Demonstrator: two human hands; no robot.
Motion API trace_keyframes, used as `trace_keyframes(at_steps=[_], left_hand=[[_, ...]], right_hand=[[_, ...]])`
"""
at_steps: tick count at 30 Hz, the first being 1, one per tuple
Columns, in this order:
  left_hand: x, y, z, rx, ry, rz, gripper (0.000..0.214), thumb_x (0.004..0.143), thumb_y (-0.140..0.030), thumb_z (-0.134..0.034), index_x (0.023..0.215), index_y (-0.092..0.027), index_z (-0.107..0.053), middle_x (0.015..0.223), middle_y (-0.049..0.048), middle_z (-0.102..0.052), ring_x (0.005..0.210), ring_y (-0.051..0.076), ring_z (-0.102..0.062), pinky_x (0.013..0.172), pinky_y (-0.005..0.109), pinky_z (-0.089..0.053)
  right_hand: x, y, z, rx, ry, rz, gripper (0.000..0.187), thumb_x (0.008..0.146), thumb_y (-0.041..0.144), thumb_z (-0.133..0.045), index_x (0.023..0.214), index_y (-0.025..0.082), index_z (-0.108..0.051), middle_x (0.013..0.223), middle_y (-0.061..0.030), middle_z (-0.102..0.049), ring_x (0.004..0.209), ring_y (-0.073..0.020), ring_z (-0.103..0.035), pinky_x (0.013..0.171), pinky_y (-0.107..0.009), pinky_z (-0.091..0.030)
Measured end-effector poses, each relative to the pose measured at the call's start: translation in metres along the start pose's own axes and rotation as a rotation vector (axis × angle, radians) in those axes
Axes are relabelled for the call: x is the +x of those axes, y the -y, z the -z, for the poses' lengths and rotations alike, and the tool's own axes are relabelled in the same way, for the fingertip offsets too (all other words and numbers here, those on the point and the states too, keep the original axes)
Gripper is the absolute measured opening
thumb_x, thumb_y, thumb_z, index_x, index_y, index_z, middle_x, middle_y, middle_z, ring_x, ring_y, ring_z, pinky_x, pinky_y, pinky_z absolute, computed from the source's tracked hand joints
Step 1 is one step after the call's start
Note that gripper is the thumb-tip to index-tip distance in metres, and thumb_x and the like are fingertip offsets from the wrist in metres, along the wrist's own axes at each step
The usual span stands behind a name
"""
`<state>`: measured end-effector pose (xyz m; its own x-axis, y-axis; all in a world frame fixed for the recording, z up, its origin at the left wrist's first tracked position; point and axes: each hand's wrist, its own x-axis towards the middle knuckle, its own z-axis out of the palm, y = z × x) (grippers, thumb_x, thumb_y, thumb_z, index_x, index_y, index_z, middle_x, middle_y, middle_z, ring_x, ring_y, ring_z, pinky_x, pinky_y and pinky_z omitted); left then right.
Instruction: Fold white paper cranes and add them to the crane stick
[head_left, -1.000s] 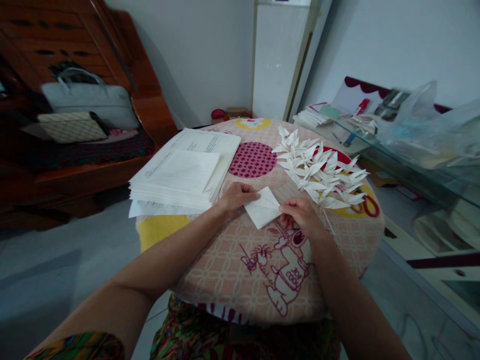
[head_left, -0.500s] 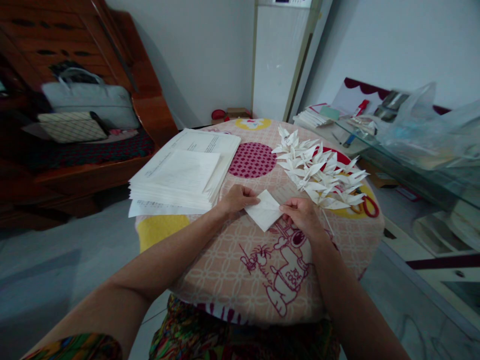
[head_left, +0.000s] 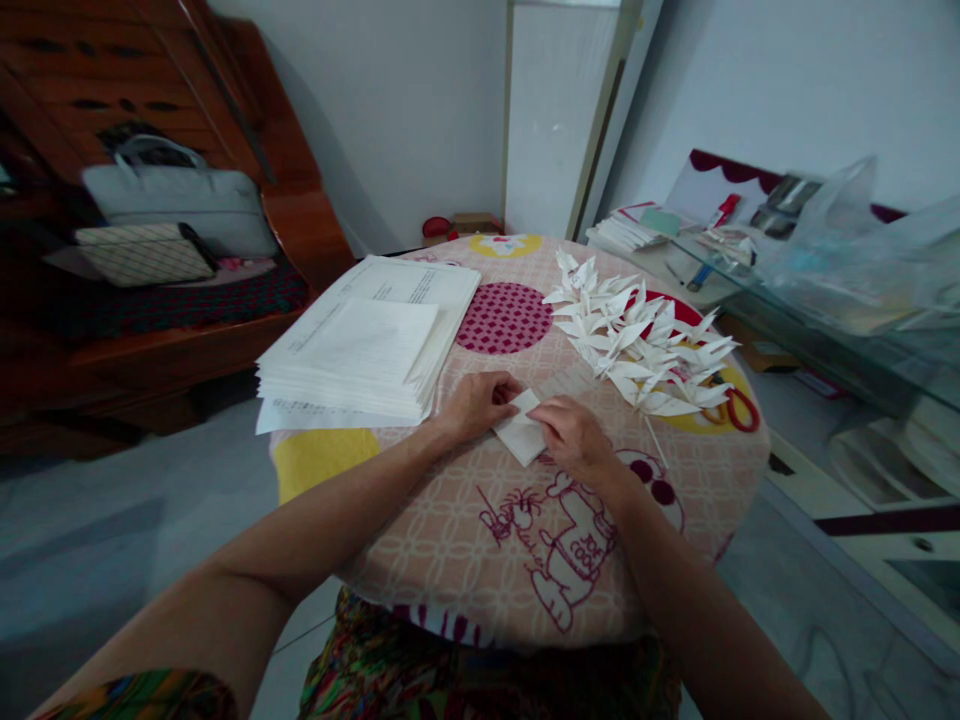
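A small folded piece of white paper (head_left: 523,437) lies on the patterned tablecloth between my hands. My left hand (head_left: 480,405) pinches its upper left edge, fingers curled together. From the other side, my right hand (head_left: 574,435) grips the right part of the paper, with its fingers over the fold. Part of the paper is hidden under my fingers. Just beyond my right hand lies a flat printed strip of paper (head_left: 568,381). Many pointed folded-paper shapes (head_left: 637,335) are heaped at the right of the table.
A stack of printed paper (head_left: 345,345) with smaller sheets on top stands at the left. Red-handled scissors (head_left: 741,410) lie near the right edge of the round table (head_left: 450,540). A glass shelf (head_left: 817,345) with plastic bags adjoins on the right; a wooden bench (head_left: 292,200) is at left.
My right hand has moved left across the paper, bringing its right corner inward. The paper has gone from a flat diamond to a narrower shape.
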<state>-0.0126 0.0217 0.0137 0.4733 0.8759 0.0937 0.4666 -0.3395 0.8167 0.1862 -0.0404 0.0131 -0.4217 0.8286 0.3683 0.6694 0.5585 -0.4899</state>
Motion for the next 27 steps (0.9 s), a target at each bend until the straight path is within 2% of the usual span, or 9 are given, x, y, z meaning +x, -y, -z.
trace_keyframes(at_steps=[3,6,12,18,22,27], left_hand=[[-0.001,0.0,0.0,0.076,-0.036,-0.055,0.029,0.07,-0.013,-0.07,0.099,-0.014,-0.071,0.085,0.0029,-0.069,0.075,0.014,-0.061,0.073,0.026,-0.049],[-0.003,-0.001,0.002,0.167,-0.059,-0.141,0.032,0.068,-0.008,-0.07,0.099,-0.015,-0.071,0.094,0.0049,-0.068,0.08,0.015,-0.061,0.076,0.027,-0.048],[-0.016,0.002,0.006,0.184,0.046,-0.213,0.021,0.077,-0.007,-0.061,0.092,-0.016,-0.072,0.09,0.0049,-0.068,0.083,0.016,-0.062,0.08,0.028,-0.048],[-0.034,-0.004,0.01,0.147,0.127,-0.218,0.02,0.081,-0.01,-0.057,0.092,-0.017,-0.072,0.094,0.0058,-0.069,0.087,0.016,-0.064,0.082,0.027,-0.048],[-0.041,-0.008,0.012,0.095,0.147,-0.192,0.02,0.077,-0.014,-0.064,0.095,-0.016,-0.072,0.093,0.0057,-0.068,0.08,0.015,-0.062,0.074,0.025,-0.048],[-0.043,-0.01,0.009,0.109,0.144,-0.175,0.021,0.075,-0.021,-0.072,0.096,-0.016,-0.072,0.091,0.0051,-0.068,0.078,0.014,-0.061,0.072,0.025,-0.047]], right_hand=[[-0.001,-0.004,-0.003,0.042,0.051,-0.003,0.033,0.077,0.0,-0.048,0.09,0.016,-0.074,0.09,-0.0096,-0.071,0.087,-0.0212,-0.063,0.079,-0.031,-0.048],[-0.003,-0.008,-0.003,0.087,0.049,-0.004,0.037,0.074,-0.002,-0.05,0.093,0.017,-0.075,0.093,-0.0085,-0.073,0.087,-0.0202,-0.064,0.078,-0.03,-0.049],[-0.006,-0.012,0.006,0.168,0.127,0.056,0.041,0.068,-0.001,-0.056,0.099,0.018,-0.076,0.103,-0.0095,-0.074,0.096,-0.0226,-0.067,0.086,-0.034,-0.052],[-0.008,-0.01,0.012,0.195,0.173,0.063,0.023,0.076,0.014,-0.073,0.098,0.019,-0.077,0.102,-0.0095,-0.074,0.095,-0.0236,-0.067,0.086,-0.036,-0.052],[-0.007,-0.011,0.012,0.24,0.153,0.034,0.014,0.084,0.019,-0.068,0.095,0.018,-0.077,0.098,-0.0093,-0.075,0.091,-0.0218,-0.067,0.083,-0.034,-0.051],[-0.005,-0.01,0.011,0.285,0.135,-0.008,0.018,0.091,0.024,-0.06,0.089,0.02,-0.077,0.09,-0.0077,-0.075,0.086,-0.0199,-0.067,0.08,-0.032,-0.05]])
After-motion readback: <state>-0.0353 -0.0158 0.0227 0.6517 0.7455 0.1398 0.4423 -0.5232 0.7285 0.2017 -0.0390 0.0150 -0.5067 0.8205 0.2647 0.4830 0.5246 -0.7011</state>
